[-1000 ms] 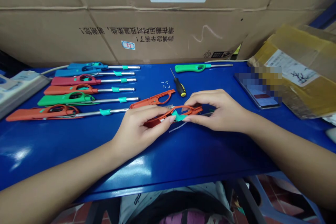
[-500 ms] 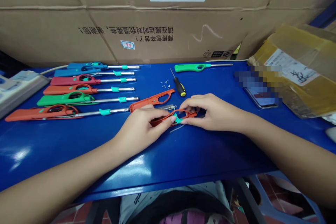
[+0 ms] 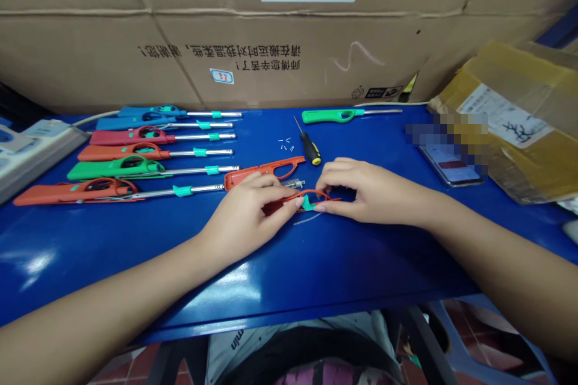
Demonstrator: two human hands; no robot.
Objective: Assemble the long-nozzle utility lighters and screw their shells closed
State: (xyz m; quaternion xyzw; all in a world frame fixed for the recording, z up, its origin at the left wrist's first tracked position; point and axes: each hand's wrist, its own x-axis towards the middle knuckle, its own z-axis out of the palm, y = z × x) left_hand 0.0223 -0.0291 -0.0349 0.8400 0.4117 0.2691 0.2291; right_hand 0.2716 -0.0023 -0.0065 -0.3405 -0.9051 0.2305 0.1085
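My left hand point(image 3: 250, 207) is closed around the wide end of an orange lighter casing half point(image 3: 316, 192), low over the blue table. At the casing's loop, my right hand point(image 3: 356, 192) pinches with thumb and fingers beside a teal trigger piece point(image 3: 308, 203). What lies under the fingertips is partly hidden. Just in front of the casing is a thin clear tube point(image 3: 307, 218). Behind my left hand lie another orange casing half point(image 3: 271, 169) and a small metal-tipped part point(image 3: 295, 183), partly covered by the fingers.
Several long lighters point(image 3: 121, 153) lie in a row at left by a power strip point(image 3: 45, 147). Farther back are a screwdriver point(image 3: 309, 147), small screws point(image 3: 286, 144) and a green lighter point(image 3: 329, 115). A phone point(image 3: 454, 162) and yellow-taped box point(image 3: 510, 114) sit at right. Cardboard point(image 3: 253, 30) stands behind.
The orange casing half has tilted slightly, so its loop looks flatter. My right fingers have shifted a little along it. The view has moved slightly.
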